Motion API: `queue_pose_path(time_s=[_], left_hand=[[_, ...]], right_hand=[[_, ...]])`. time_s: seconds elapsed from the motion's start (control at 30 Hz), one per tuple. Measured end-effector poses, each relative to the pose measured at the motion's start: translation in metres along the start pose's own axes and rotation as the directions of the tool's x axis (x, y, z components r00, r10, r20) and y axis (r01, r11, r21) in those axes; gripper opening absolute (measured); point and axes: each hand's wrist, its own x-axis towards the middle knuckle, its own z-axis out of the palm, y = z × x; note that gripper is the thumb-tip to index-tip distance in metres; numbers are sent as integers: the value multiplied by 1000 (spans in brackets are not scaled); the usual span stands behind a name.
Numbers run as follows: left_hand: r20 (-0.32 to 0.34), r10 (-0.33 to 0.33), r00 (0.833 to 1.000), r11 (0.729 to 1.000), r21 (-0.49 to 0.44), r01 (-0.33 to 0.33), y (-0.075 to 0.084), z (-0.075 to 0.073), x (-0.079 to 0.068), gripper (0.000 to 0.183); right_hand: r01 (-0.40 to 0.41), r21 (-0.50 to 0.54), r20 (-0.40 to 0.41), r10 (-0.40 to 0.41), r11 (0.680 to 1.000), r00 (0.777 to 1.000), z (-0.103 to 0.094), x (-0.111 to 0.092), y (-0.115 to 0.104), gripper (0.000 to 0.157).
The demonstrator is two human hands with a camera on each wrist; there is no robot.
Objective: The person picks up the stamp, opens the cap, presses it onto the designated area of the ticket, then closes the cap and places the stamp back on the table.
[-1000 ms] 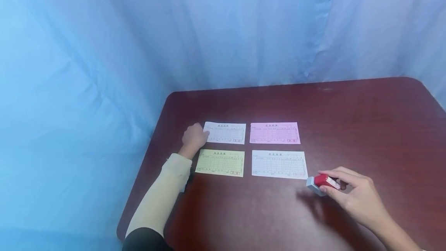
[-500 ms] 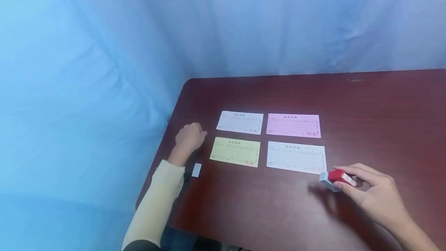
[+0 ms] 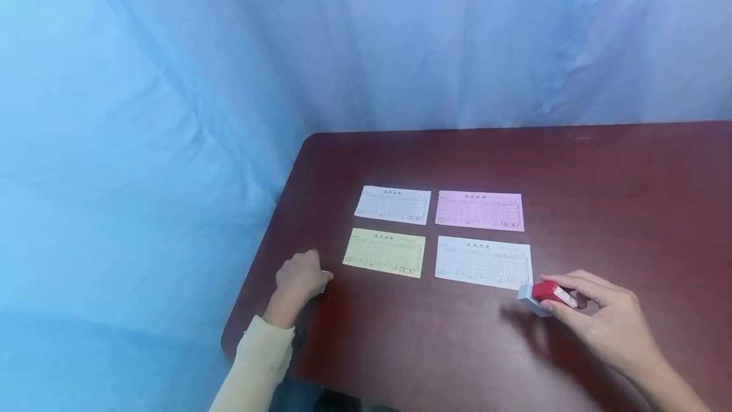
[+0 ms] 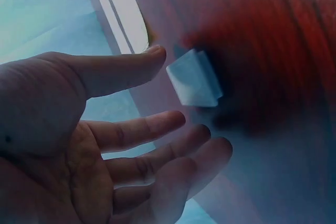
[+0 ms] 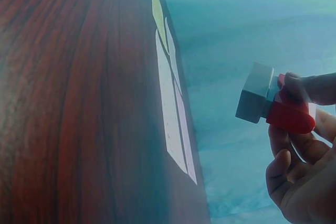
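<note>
My right hand (image 3: 614, 320) pinches a red self-inking stamp (image 3: 553, 293) with a pale grey base, held tilted above the table just off the near right corner of a white form (image 3: 483, 260). In the right wrist view the stamp (image 5: 290, 113) sits between thumb and fingers. My left hand (image 3: 300, 278) is over the table's left part, beside a small pale block (image 4: 193, 80), perhaps the stamp's cap. The left wrist view has the thumb and loosely bent fingers apart, with the block just beyond their tips. The head view mostly hides this block behind the hand.
Another white form (image 3: 393, 203), a pink form (image 3: 479, 210) and a yellow-green form (image 3: 384, 252) lie with the first in two rows. Red marks show at their lower right corners. Blue curtains (image 3: 400, 43) hang behind and left of the dark red table (image 3: 423, 329).
My left hand has left the upper white form and come nearer, over the small pale block. The right hand keeps its grip on the stamp near the same corner. The head view has shifted left.
</note>
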Motion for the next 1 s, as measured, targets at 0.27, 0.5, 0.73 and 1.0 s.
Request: queue_pose_path(time_s=[0.27,0.5,0.73,1.0], left_hand=[[-15,55,998,998,11,-55,6,5,0,15],[-104,192,976,973,-106,-203,28,-8,-5,19],[-166,422,891,694,-574,-435,72,-2,-15,28],[-200,468,861,417,-809,-415,120,4,-34,27]], right_hand=[[-20,8,-5,20,1000,1000,-3,0,-4,45],[-83,16,13,83,996,997,-7,-1,-6,41],[-214,194,16,215,957,976,-10,1,-11,37],[-249,747,58,313,616,948,-10,2,-3,35]])
